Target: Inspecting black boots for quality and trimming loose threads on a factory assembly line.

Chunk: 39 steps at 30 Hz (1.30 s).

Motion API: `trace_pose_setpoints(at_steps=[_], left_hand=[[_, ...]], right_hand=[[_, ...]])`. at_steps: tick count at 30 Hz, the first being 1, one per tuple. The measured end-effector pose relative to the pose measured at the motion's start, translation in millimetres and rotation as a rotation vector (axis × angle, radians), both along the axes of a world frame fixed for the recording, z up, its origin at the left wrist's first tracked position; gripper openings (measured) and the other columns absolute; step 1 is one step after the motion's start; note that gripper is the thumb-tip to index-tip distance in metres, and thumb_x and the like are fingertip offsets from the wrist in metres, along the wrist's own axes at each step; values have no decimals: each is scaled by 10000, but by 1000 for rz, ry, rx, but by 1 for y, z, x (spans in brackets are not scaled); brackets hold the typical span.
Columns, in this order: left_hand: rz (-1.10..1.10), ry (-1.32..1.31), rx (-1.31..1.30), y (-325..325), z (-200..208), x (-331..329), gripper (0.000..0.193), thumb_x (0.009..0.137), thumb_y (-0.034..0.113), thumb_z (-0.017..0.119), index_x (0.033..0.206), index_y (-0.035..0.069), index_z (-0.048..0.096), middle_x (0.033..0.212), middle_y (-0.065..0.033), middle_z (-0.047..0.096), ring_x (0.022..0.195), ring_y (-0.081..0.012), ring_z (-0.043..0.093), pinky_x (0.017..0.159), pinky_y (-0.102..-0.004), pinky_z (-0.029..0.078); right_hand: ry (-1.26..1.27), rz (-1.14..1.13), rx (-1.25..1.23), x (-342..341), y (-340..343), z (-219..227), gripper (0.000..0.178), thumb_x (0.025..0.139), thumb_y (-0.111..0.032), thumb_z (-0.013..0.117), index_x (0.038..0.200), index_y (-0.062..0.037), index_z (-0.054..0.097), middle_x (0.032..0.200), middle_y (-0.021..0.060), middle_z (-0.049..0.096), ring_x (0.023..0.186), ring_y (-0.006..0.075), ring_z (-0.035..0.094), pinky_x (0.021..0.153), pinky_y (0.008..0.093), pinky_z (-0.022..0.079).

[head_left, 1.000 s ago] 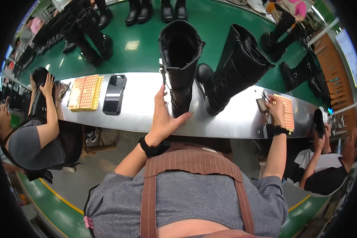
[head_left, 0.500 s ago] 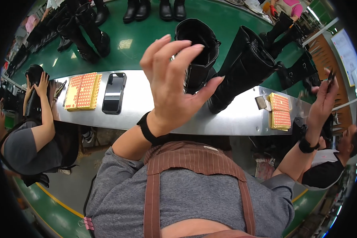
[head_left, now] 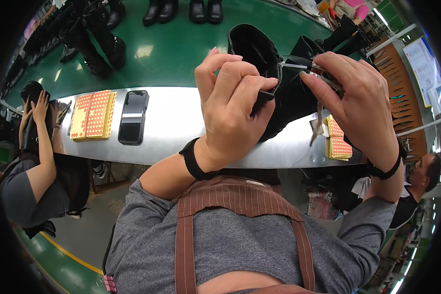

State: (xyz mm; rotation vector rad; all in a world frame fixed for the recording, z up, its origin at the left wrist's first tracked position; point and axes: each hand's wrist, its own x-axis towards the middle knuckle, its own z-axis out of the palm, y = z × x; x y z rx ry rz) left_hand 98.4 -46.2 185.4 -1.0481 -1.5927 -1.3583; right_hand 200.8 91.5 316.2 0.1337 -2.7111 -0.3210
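Observation:
A black tall boot (head_left: 252, 41) stands upright before me, its top opening facing me. My left hand (head_left: 232, 110) is closed at the boot's near side, fingers curled and pinching its dark edge; the exact spot is partly hidden. In my right hand (head_left: 350, 90) are small metal snips (head_left: 295, 65), held between thumb and fingers. Their tip points left and reaches the boot's upper rim, close to the left fingertips. A worn strip of material hangs below the right hand. Behind the hands, a second black boot (head_left: 289, 100) leans and is partly covered.
On the metal bench edge (head_left: 176, 117) lie a black phone (head_left: 133, 117) and a stack of yellow sheets with red round stickers (head_left: 90, 115). Another sticker stack (head_left: 339, 142) is at right. More boots (head_left: 206, 11) stand on the green tabletop (head_left: 181, 54). A co-worker (head_left: 29, 181) handles a boot at left.
My right hand has swung in from the far right with the snips to the boot's rim. My left hand, spread before, has moved right and closed on the boot.

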Motion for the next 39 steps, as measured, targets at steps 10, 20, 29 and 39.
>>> trace_pose_setpoints(at_steps=[10, 20, 29, 39], left_hand=[[-51, 44, 12, 4, -3, -2, 427, 443, 5, 751, 851, 97, 662, 897, -49, 557, 1013, -301, 491, 953, -530, 401], [-56, 56, 6, 2, -3, -4, 418, 488, 5, 768, 881, 94, 655, 902, -50, 565, 1019, -300, 494, 961, -532, 388], [-178, 49, -44, -7, -10, -5, 487, 709, 10, 708, 1080, 92, 404, 1054, -117, 605, 1097, -323, 497, 1050, -532, 287], [-204, 79, -13, -5, -12, -6, 490, 712, 3, 758, 1061, 119, 434, 1085, -114, 594, 1115, -337, 507, 1050, -547, 310]], right_hand=[[-103, -10, 124, -17, 1, 6, 236, 843, -273, 677, 875, -45, 624, 760, 84, 638, 636, 286, 572, 636, 386, 424], [-9, 31, -24, -11, 3, 11, 243, 836, -224, 688, 878, 8, 633, 704, 116, 619, 607, 246, 599, 561, 350, 428], [-229, -16, -585, 2, 0, 3, 256, 876, -216, 637, 834, 32, 584, 613, 54, 500, 540, 100, 465, 499, 258, 349], [-318, 56, -598, 4, 0, 4, 280, 886, -232, 631, 772, 18, 577, 556, 41, 480, 487, 104, 461, 463, 265, 324]])
